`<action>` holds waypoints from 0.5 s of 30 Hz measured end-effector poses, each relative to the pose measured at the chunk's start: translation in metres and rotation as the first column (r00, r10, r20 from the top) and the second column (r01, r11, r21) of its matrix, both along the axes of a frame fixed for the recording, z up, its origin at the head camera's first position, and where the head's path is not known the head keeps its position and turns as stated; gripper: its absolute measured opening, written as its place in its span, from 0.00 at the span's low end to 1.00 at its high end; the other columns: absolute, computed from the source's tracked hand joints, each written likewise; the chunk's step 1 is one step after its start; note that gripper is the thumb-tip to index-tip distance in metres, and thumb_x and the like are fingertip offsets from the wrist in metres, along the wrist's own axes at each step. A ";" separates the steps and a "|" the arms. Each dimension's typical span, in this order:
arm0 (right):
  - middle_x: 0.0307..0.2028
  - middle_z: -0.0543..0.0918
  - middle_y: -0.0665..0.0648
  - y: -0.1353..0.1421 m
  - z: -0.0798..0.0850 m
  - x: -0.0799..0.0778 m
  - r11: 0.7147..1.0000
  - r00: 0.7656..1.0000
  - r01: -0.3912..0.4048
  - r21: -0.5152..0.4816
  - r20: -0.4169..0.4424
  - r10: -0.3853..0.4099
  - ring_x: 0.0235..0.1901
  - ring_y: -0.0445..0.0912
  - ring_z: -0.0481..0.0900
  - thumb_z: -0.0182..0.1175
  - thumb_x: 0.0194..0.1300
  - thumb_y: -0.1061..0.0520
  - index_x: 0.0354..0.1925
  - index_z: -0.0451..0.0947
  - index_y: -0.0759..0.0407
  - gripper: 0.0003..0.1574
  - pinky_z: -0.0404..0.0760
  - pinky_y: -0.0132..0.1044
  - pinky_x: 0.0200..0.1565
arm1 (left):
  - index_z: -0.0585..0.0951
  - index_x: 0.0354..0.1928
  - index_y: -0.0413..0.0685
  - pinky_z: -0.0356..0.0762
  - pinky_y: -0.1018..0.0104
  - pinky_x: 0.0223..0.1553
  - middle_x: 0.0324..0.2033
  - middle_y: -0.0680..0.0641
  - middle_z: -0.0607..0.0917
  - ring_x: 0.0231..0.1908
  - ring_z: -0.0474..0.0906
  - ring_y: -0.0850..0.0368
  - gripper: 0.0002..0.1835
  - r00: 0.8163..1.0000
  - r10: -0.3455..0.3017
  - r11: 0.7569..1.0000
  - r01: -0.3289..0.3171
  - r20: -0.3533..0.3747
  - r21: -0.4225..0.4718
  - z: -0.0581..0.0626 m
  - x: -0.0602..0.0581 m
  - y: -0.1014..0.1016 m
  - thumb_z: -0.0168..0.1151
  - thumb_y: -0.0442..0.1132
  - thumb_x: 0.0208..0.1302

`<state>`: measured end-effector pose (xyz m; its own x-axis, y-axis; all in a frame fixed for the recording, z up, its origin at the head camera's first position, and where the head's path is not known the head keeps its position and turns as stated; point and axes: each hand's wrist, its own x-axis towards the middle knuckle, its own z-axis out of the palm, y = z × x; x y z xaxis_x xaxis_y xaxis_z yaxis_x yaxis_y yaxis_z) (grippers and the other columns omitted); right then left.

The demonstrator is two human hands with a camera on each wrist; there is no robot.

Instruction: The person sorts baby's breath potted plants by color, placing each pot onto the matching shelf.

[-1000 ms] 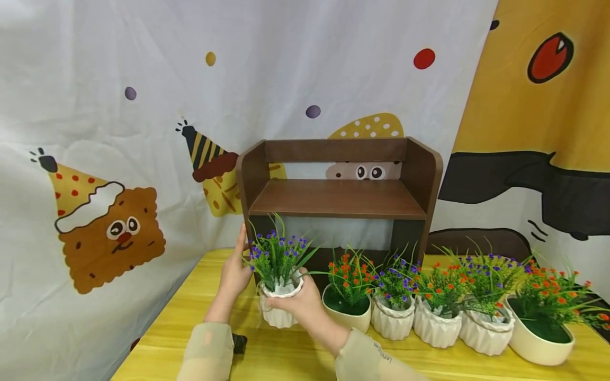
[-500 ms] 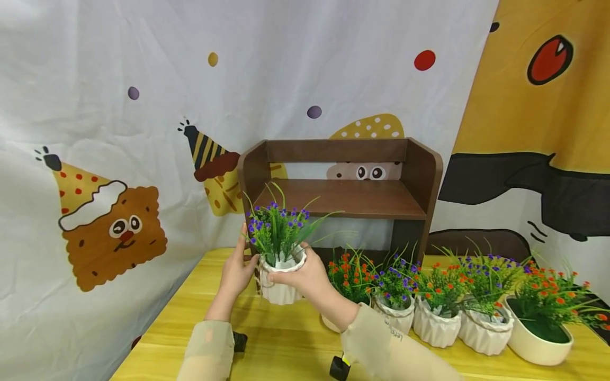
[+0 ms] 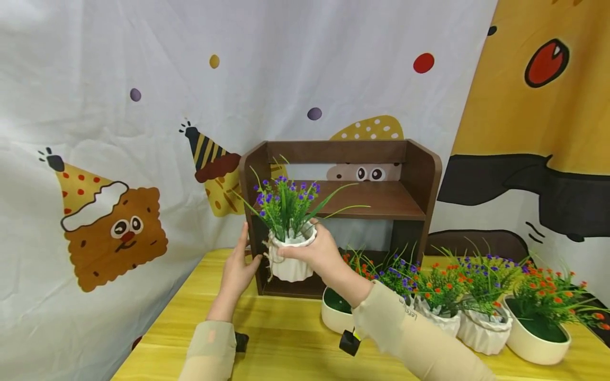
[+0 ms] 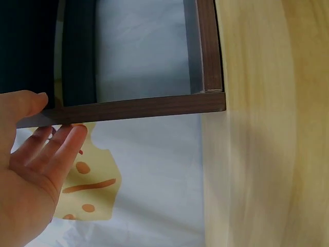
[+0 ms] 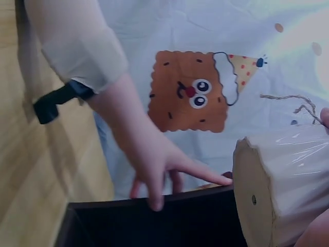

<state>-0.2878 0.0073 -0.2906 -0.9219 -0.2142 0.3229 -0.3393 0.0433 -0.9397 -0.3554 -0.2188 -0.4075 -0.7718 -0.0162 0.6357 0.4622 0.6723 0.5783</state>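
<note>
My right hand (image 3: 326,256) grips a white ridged flowerpot (image 3: 292,269) holding purple flowers (image 3: 286,198) and long green blades. The pot is upright, raised above the table, at the left front of a brown two-tier wooden shelf (image 3: 367,200). Its flowers overlap the upper board in the head view. Seen in the right wrist view, the pot's base (image 5: 252,200) has a small hole, and a loose twine (image 5: 288,98) trails from it. My left hand (image 3: 236,272) holds the shelf's left side panel (image 4: 144,107), thumb on the inner side and fingers on the outer.
A row of potted flowers stands on the wooden table (image 3: 286,344) to the right, with white ridged pots (image 3: 485,330) and smooth cream pots (image 3: 538,338). My right forearm covers part of the row. A printed cloth (image 3: 157,121) hangs behind the shelf.
My right hand has lifted the purple flowerpot from low in front of the shelf, upward and slightly right, to near the upper board. The left hand keeps its place on the side panel.
</note>
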 end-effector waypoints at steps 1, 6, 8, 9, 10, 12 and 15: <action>0.52 0.78 0.61 0.001 0.004 0.000 1.000 1.000 0.006 0.000 -0.006 -0.006 0.47 0.51 0.78 0.77 0.46 0.59 0.66 0.62 0.65 0.53 0.79 0.42 0.47 | 0.43 0.77 0.69 0.78 0.45 0.38 0.58 0.32 0.76 0.48 0.79 0.37 0.53 1.000 0.001 1.000 -0.001 -0.003 -0.003 -0.001 -0.001 0.000 0.66 0.31 0.61; 0.53 0.77 0.60 0.008 0.027 -0.001 0.999 0.999 0.033 0.003 0.006 -0.033 0.48 0.51 0.78 0.76 0.46 0.59 0.68 0.60 0.62 0.55 0.78 0.44 0.49 | 0.43 0.77 0.67 0.77 0.44 0.41 0.59 0.30 0.74 0.50 0.77 0.35 0.54 1.000 0.002 1.000 -0.002 -0.020 -0.012 -0.003 -0.003 0.002 0.67 0.31 0.60; 0.53 0.77 0.60 0.010 0.036 -0.001 0.999 0.999 0.040 0.003 -0.002 -0.040 0.48 0.51 0.78 0.76 0.47 0.59 0.67 0.61 0.61 0.53 0.78 0.44 0.50 | 0.42 0.77 0.67 0.77 0.43 0.43 0.59 0.29 0.74 0.51 0.77 0.34 0.55 1.000 0.001 1.000 -0.002 -0.024 -0.011 -0.004 -0.003 0.003 0.67 0.30 0.60; 0.52 0.78 0.59 0.011 0.040 -0.002 0.999 0.999 0.047 0.006 -0.007 -0.047 0.48 0.51 0.78 0.76 0.46 0.59 0.66 0.62 0.61 0.52 0.78 0.44 0.50 | 0.42 0.77 0.67 0.77 0.43 0.43 0.59 0.29 0.73 0.50 0.77 0.34 0.55 1.000 0.003 1.000 -0.003 -0.024 -0.010 -0.004 -0.003 0.003 0.66 0.29 0.60; 0.52 0.78 0.59 0.012 0.044 -0.002 0.999 0.999 0.050 0.006 -0.014 -0.050 0.48 0.51 0.78 0.76 0.47 0.58 0.66 0.63 0.60 0.51 0.77 0.44 0.50 | 0.42 0.78 0.65 0.78 0.44 0.43 0.59 0.28 0.73 0.50 0.77 0.34 0.55 1.000 0.000 1.000 -0.001 -0.029 -0.010 -0.004 -0.004 0.003 0.66 0.29 0.60; 0.51 0.79 0.59 0.014 0.053 -0.004 0.999 0.998 0.054 0.004 -0.024 -0.054 0.47 0.51 0.78 0.76 0.47 0.58 0.65 0.63 0.60 0.50 0.78 0.44 0.49 | 0.42 0.78 0.63 0.79 0.45 0.41 0.58 0.27 0.73 0.49 0.78 0.34 0.54 0.999 -0.004 1.000 0.003 -0.037 -0.012 -0.004 -0.004 0.004 0.66 0.28 0.60; 0.50 0.79 0.59 0.017 0.065 -0.006 0.998 0.998 0.062 0.001 -0.026 -0.062 0.46 0.51 0.79 0.76 0.47 0.57 0.67 0.61 0.60 0.53 0.78 0.43 0.48 | 0.43 0.78 0.58 0.80 0.46 0.40 0.58 0.27 0.73 0.46 0.79 0.34 0.53 0.999 -0.011 1.000 0.010 -0.038 -0.010 -0.004 -0.004 0.004 0.66 0.27 0.60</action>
<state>-0.2936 0.0240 -0.2252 -0.9245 -0.1579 0.3470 -0.3606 0.0667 -0.9303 -0.3590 -0.2145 -0.4116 -0.7469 -0.0018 0.6649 0.4911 0.6727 0.5534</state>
